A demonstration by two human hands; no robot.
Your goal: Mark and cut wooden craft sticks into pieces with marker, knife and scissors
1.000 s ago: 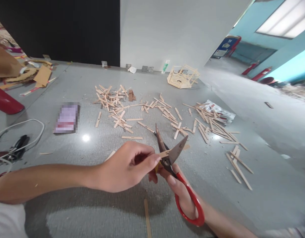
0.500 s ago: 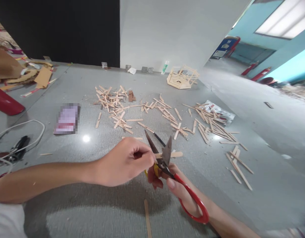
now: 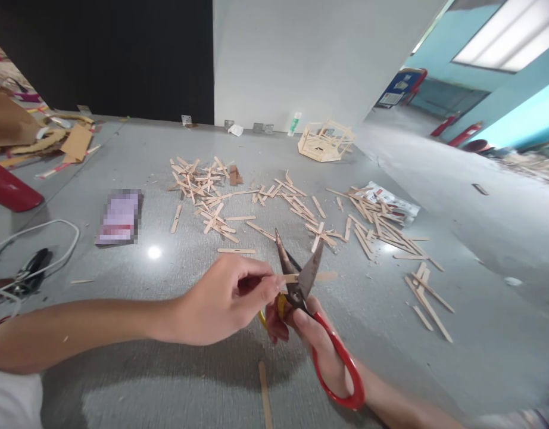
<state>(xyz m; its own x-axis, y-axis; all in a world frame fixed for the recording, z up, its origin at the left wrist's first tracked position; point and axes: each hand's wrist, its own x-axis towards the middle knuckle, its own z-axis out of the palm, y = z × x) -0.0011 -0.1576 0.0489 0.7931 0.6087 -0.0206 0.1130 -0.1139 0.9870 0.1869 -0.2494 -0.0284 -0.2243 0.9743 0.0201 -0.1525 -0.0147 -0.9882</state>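
My left hand (image 3: 232,298) pinches one end of a popsicle stick (image 3: 327,276), which runs level to the right between the blades of the scissors. In my right hand (image 3: 317,339) are the scissors (image 3: 309,271), red-handled with dark metal blades spread apart around the stick. A yellow piece shows at the pivot and beside my fingers, partly hidden. Behind the blades lies a dark thin tool, mostly covered. Another popsicle stick (image 3: 264,393) lies on the grey surface (image 3: 167,381) below my hands.
Loose sticks lie in a left heap (image 3: 198,179), a middle group (image 3: 301,202) and a right heap (image 3: 377,214) beside a plastic packet (image 3: 404,208). A stick-built frame (image 3: 326,143) and a glue tube (image 3: 295,123) stand by the wall. Left are a blurred purple item (image 3: 120,217) and a white cable (image 3: 55,222).
The scissors have turned a little more upright, their tips shifting right. The stick has moved slightly right between the blades. My left hand stays pinched on it.
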